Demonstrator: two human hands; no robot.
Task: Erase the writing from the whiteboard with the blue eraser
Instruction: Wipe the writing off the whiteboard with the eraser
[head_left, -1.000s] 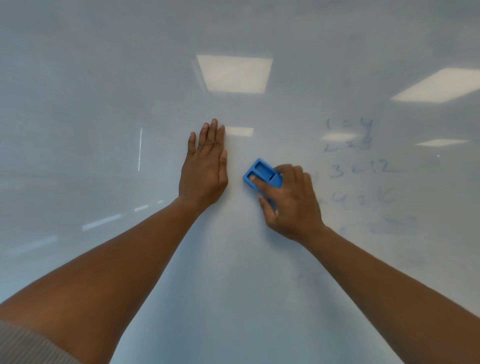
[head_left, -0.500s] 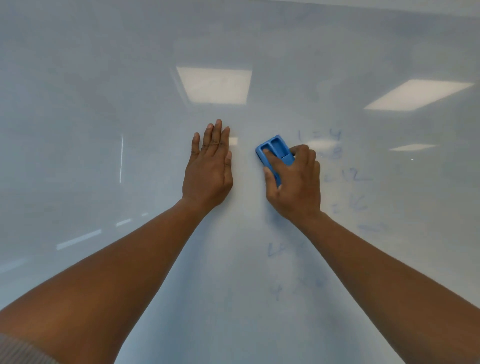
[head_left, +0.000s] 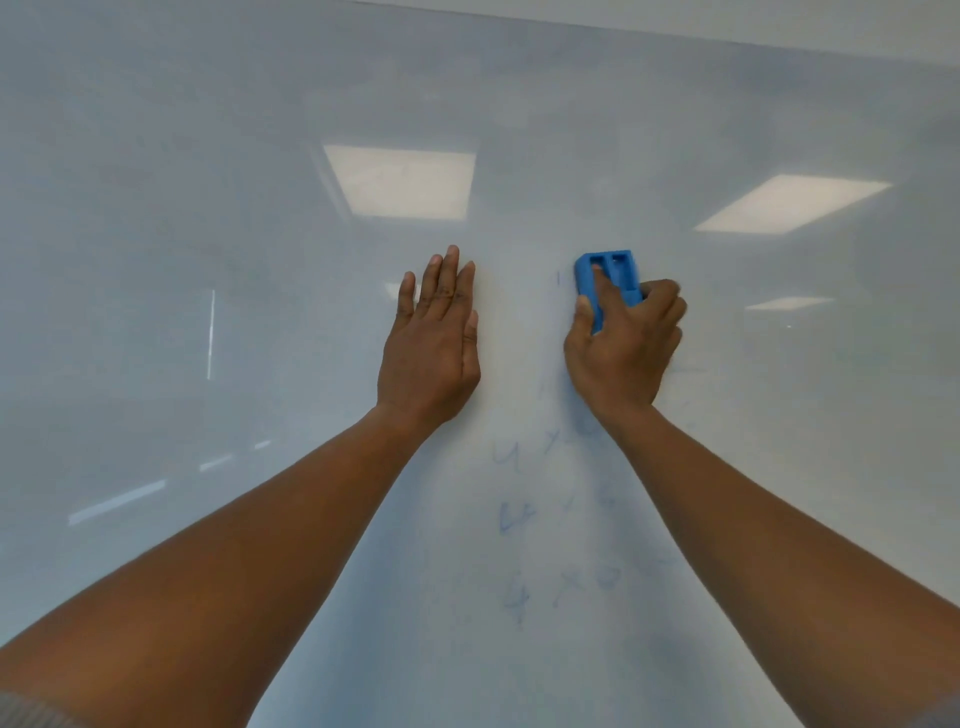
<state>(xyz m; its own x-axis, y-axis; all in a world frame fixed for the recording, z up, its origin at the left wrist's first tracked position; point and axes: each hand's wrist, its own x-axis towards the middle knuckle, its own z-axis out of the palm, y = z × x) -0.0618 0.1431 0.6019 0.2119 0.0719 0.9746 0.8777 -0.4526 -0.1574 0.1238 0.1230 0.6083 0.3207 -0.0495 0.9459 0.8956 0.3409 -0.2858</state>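
Mostly faint, smeared writing (head_left: 540, 514) under right hand (head_left: 621, 348) w/ blue eraser (head_left: 605, 275) gripped, lower end hidden; left hand (head_left: 431, 348) flat, empty.

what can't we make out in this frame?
- Head view: faint writing is smeared and blurred; unreadable.
- Board under the eraser and right hand: hidden by them.
- Left hand: palm contact hidden by its back.
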